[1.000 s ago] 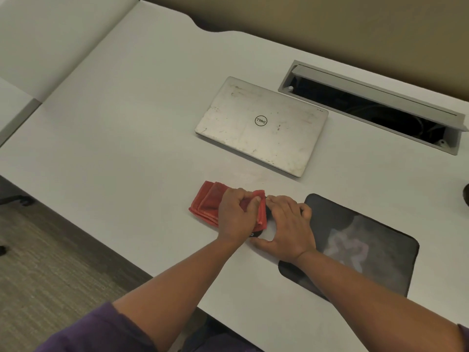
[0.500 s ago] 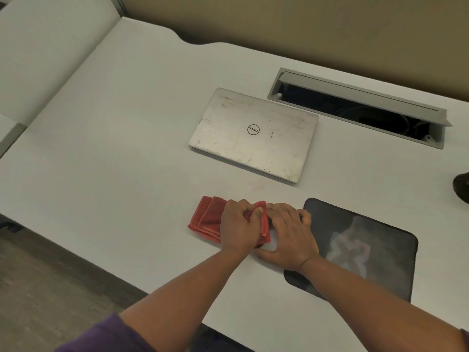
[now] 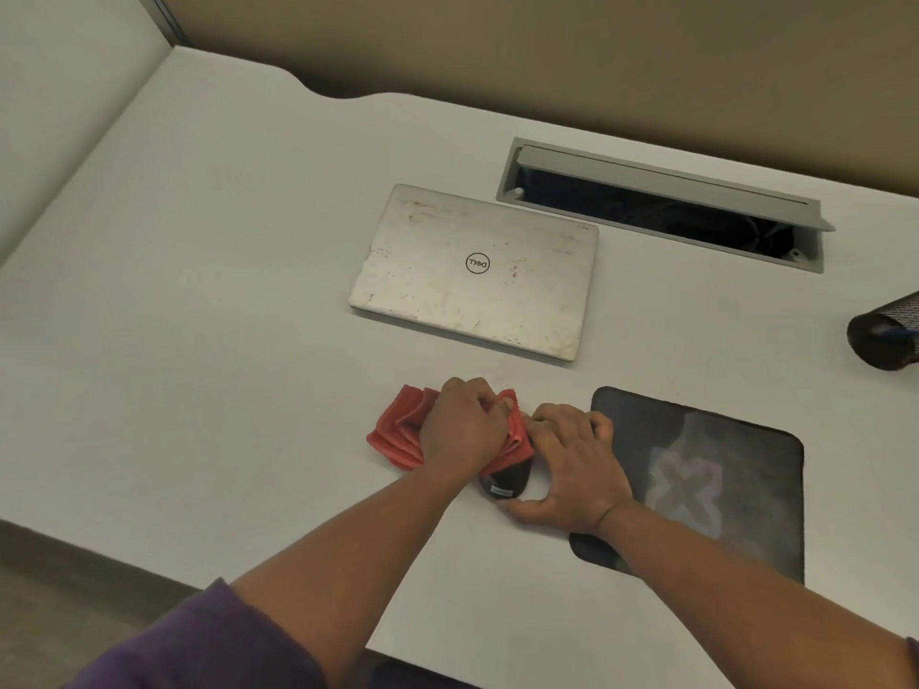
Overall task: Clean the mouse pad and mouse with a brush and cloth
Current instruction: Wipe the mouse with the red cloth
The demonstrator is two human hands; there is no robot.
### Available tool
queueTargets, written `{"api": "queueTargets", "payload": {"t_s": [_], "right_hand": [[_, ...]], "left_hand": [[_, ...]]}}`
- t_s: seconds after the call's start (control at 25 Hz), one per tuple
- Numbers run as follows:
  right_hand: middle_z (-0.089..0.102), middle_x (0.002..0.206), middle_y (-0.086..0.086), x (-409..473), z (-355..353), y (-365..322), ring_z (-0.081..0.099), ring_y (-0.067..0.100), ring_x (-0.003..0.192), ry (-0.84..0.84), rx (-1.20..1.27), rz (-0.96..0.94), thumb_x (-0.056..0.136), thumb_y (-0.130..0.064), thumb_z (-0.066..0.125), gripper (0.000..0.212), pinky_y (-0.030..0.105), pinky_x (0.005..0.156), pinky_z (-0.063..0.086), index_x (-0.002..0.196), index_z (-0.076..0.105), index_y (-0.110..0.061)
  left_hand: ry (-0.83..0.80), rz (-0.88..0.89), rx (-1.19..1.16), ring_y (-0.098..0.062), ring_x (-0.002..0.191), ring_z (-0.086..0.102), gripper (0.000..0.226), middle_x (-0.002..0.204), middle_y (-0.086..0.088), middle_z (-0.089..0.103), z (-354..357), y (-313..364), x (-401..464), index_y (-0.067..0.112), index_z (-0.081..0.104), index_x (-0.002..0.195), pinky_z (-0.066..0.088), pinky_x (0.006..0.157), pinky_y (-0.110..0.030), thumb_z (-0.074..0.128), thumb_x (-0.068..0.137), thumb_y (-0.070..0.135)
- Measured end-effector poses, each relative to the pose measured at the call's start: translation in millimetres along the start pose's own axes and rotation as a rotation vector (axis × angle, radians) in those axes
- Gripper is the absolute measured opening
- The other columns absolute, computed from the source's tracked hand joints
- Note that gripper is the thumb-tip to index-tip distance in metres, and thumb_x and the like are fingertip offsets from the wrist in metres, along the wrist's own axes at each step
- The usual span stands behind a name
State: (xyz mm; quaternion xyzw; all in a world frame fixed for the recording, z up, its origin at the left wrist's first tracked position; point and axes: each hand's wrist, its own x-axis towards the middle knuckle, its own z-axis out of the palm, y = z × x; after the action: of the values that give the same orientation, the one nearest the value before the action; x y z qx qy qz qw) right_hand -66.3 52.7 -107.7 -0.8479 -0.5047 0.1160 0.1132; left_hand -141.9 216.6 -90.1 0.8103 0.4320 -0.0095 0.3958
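My left hand (image 3: 462,432) grips a folded red cloth (image 3: 398,432) and presses it against a black mouse (image 3: 505,482) on the white desk. My right hand (image 3: 572,464) holds the mouse from the right, thumb under its near end, fingers curled over its far side. Most of the mouse is hidden by the cloth and both hands. A black mouse pad (image 3: 746,464) with a pale cross-shaped pattern lies just right of my right hand, its left edge under my wrist. No brush is in sight.
A closed silver laptop (image 3: 477,271) lies behind the hands. An open cable tray (image 3: 661,206) is set into the desk (image 3: 199,290) at the back right. A dark mesh cylinder (image 3: 885,330) lies at the right edge. The desk's front edge runs close below my forearms.
The view has shifted slightly. My left hand has worked the cloth a little over the mouse, and more of the mouse's near end now shows between the hands.
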Motion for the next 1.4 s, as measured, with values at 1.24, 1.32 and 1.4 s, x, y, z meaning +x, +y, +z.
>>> {"api": "queueTargets", "payload": {"t_s": [1.24, 1.32, 1.4], "right_hand": [[0.043, 0.133, -0.002, 1, 2, 2, 0.043, 0.022, 0.123, 0.012, -0.012, 0.018, 0.059, -0.085, 0.058, 0.102, 0.046, 0.105, 0.022, 0.135, 0.044, -0.02], [0.043, 0.134, -0.002, 2, 2, 2, 0.043, 0.022, 0.124, 0.015, -0.011, 0.016, 0.059, -0.085, 0.058, 0.102, 0.046, 0.106, 0.023, 0.136, 0.043, -0.02], [0.044, 0.133, -0.002, 1, 1, 2, 0.044, 0.022, 0.124, 0.024, -0.004, 0.015, 0.059, -0.085, 0.058, 0.102, 0.047, 0.105, 0.023, 0.136, 0.043, -0.02]], "left_hand": [[0.16, 0.333, 0.226, -0.011, 0.067, 0.05, 0.015, 0.09, 0.007, 0.049, -28, -27, -25, 0.021, 0.054, 0.085, 0.034, 0.052, -0.025, 0.059, 0.097, 0.029], [0.202, 0.189, -0.006, -0.003, 0.073, 0.052, 0.017, 0.088, 0.014, 0.051, -40, -24, -19, 0.027, 0.052, 0.084, 0.034, 0.06, -0.02, 0.057, 0.098, 0.037], [0.094, 0.119, -0.155, -0.003, 0.081, 0.056, 0.018, 0.089, 0.014, 0.059, -48, -20, -13, 0.03, 0.057, 0.085, 0.037, 0.068, -0.021, 0.057, 0.097, 0.044]]}}
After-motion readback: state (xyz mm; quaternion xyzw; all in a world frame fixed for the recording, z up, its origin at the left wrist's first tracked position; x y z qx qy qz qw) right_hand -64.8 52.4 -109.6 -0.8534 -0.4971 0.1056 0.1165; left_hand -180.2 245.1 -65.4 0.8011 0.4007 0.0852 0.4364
